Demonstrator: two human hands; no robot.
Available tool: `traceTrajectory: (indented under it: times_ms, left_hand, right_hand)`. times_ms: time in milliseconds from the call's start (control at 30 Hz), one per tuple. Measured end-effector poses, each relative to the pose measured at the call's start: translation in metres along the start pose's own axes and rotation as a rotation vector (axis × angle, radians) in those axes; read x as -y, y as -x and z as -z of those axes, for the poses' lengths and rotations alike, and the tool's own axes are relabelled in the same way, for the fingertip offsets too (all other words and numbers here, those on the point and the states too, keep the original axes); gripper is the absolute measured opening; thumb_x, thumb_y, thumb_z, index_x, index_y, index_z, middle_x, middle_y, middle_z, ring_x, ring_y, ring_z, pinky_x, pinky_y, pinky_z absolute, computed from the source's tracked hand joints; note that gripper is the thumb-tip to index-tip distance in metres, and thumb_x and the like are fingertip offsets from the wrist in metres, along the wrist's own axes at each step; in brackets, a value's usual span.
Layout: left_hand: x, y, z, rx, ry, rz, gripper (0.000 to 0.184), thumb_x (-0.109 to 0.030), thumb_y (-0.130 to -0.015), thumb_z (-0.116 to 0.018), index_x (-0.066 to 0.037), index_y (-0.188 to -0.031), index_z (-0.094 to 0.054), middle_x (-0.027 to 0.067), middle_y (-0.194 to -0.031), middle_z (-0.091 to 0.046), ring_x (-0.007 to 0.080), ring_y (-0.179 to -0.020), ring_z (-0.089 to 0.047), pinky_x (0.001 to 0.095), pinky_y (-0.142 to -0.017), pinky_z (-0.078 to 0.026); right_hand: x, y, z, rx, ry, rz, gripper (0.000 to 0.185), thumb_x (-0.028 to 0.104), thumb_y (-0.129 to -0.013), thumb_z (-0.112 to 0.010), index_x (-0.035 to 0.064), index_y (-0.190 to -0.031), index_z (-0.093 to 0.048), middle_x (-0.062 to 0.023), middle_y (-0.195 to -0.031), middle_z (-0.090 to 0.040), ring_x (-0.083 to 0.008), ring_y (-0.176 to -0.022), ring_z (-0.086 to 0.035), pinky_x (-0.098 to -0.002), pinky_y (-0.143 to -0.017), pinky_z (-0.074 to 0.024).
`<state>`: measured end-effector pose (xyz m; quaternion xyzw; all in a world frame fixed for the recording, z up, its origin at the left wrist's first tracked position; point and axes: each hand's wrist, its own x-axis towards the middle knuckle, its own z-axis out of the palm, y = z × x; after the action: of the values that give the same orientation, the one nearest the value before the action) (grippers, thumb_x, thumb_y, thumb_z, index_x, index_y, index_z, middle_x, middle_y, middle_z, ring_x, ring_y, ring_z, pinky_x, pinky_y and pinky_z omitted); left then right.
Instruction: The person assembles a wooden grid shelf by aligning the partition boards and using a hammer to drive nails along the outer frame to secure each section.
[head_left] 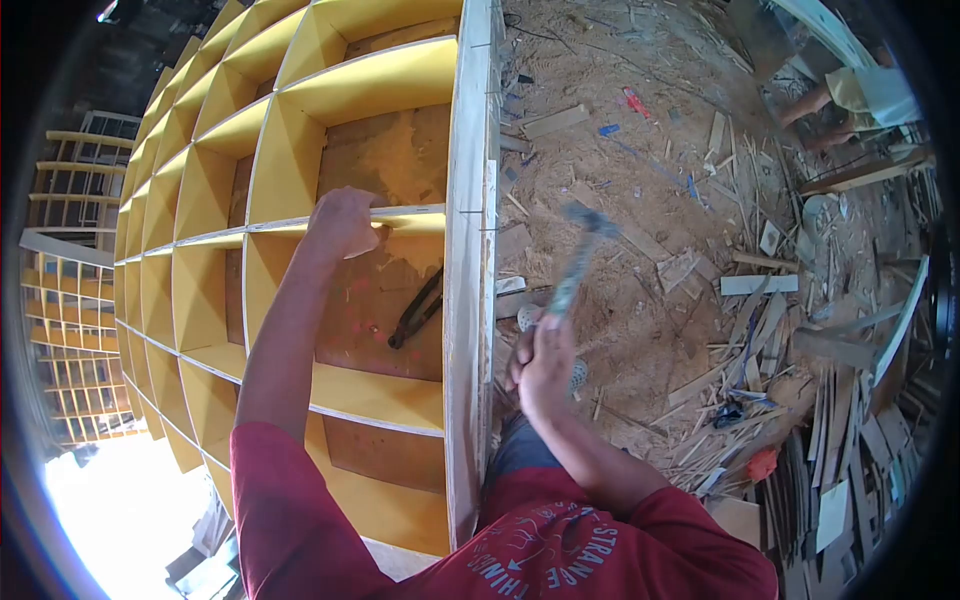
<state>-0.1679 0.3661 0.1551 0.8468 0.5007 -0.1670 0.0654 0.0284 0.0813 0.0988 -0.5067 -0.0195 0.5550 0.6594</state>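
My right hand [546, 370] is closed round the handle of a hammer [582, 255], whose head is raised over the floor and blurred by motion. My left hand [345, 222] grips the edge of a yellow wooden divider [415, 221] inside a large grid-shaped wooden frame [466, 330]. In the compartment below that divider lies a dark pair of pincers [415, 312], its jaws towards me. Thin nails [471, 212] stick out across the frame's pale side board, one of them level with the gripped divider.
Wood scraps [760, 284] and sawdust litter the floor on the right. A red object [635, 102] lies further off. Another person [870, 95] is at the upper right. Long offcuts [830, 440] are piled at the lower right. More yellow grid frames [75, 320] stand at the left.
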Motion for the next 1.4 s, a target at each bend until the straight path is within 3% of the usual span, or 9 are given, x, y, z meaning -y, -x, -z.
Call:
traceTrajectory:
  times_ms: [133,200,433,500,667,1000,1167,1233,1400]
  left_hand:
    - [-0.002,0.001,-0.001,-0.010,-0.028,-0.014,0.039,-0.033,-0.081,-0.080,-0.020,-0.118,-0.081,0.0154,-0.111,-0.077,0.0341,-0.112,-0.070,0.0457,-0.104,-0.054]
    - [0.001,0.001,-0.004,-0.023,-0.023,-0.030,0.039,-0.034,-0.081,-0.081,-0.020,-0.117,-0.082,0.0156,-0.110,-0.077,0.0358,-0.109,-0.070,0.0471,-0.102,-0.055]
    - [0.001,0.001,-0.003,-0.020,-0.041,-0.040,0.040,-0.035,-0.081,-0.081,-0.018,-0.117,-0.082,0.0172,-0.109,-0.078,0.0368,-0.108,-0.070,0.0483,-0.101,-0.055]
    - [-0.002,0.000,-0.003,-0.018,-0.020,-0.024,0.040,-0.036,-0.081,-0.082,-0.018,-0.117,-0.082,0.0181,-0.108,-0.078,0.0367,-0.108,-0.070,0.0480,-0.101,-0.056]
    - [0.006,-0.002,-0.006,0.010,-0.040,-0.010,0.042,-0.039,-0.081,-0.082,-0.019,-0.117,-0.081,0.0173,-0.110,-0.077,0.0353,-0.110,-0.070,0.0469,-0.102,-0.055]
    - [0.002,0.000,-0.002,-0.005,-0.055,-0.001,0.040,-0.038,-0.081,-0.081,-0.019,-0.116,-0.081,0.0119,-0.112,-0.078,0.0319,-0.112,-0.071,0.0458,-0.104,-0.055]
    - [0.003,0.001,-0.003,0.024,0.015,-0.007,0.040,-0.037,-0.079,-0.081,-0.019,-0.116,-0.081,0.0119,-0.109,-0.079,0.0326,-0.109,-0.072,0.0456,-0.102,-0.056]
    - [0.000,0.002,0.002,0.042,0.039,0.031,0.040,-0.036,-0.079,-0.082,-0.019,-0.115,-0.081,0.0120,-0.109,-0.079,0.0333,-0.107,-0.073,0.0458,-0.101,-0.057]
    - [0.002,0.003,-0.003,0.022,-0.012,-0.012,0.037,-0.034,-0.080,-0.080,-0.022,-0.115,-0.082,0.0110,-0.109,-0.079,0.0336,-0.106,-0.073,0.0461,-0.100,-0.057]
  right_hand:
    - [-0.045,-0.009,0.002,0.021,0.301,0.188,0.032,0.040,-0.116,-0.045,0.0088,-0.115,-0.049,0.0024,-0.069,-0.046,-0.0089,-0.047,-0.044,-0.0289,-0.037,-0.0403]
    - [-0.035,-0.002,-0.003,0.309,0.132,-0.133,0.030,0.039,-0.116,-0.045,0.0086,-0.113,-0.047,0.0027,-0.068,-0.046,-0.0081,-0.047,-0.045,-0.0293,-0.036,-0.0421]
    - [0.002,0.011,-0.023,-0.134,0.039,0.044,0.026,0.032,-0.117,-0.042,0.0071,-0.112,-0.048,0.0040,-0.068,-0.046,-0.0081,-0.049,-0.046,-0.0276,-0.041,-0.0486]
    - [-0.057,-0.008,-0.003,0.173,0.532,0.158,0.029,0.036,-0.115,-0.049,0.0070,-0.111,-0.049,0.0047,-0.065,-0.048,-0.0080,-0.048,-0.045,-0.0276,-0.042,-0.0479]
    - [-0.007,0.002,-0.007,-0.064,-0.076,0.043,0.025,0.030,-0.116,-0.045,0.0068,-0.110,-0.055,0.0022,-0.070,-0.051,-0.0093,-0.049,-0.047,-0.0260,-0.044,-0.0420]
    - [0.002,0.008,-0.011,-0.065,-0.124,0.074,0.035,0.039,-0.114,-0.052,0.0050,-0.114,-0.056,0.0003,-0.071,-0.052,-0.0069,-0.057,-0.049,-0.0268,-0.042,-0.0354]
    - [-0.024,-0.002,-0.009,0.215,0.694,0.399,0.034,0.040,-0.115,-0.045,0.0069,-0.115,-0.055,0.0037,-0.070,-0.051,-0.0059,-0.047,-0.049,-0.0246,-0.035,-0.0416]
    - [-0.003,0.008,-0.012,0.235,0.272,-0.067,0.035,0.039,-0.115,-0.045,0.0056,-0.116,-0.055,0.0032,-0.068,-0.050,-0.0068,-0.046,-0.050,-0.0246,-0.035,-0.0427]
    - [-0.001,0.003,-0.029,-0.042,0.167,0.127,0.034,0.034,-0.116,-0.043,0.0022,-0.120,-0.054,0.0013,-0.066,-0.050,-0.0112,-0.046,-0.050,-0.0277,-0.038,-0.0458]
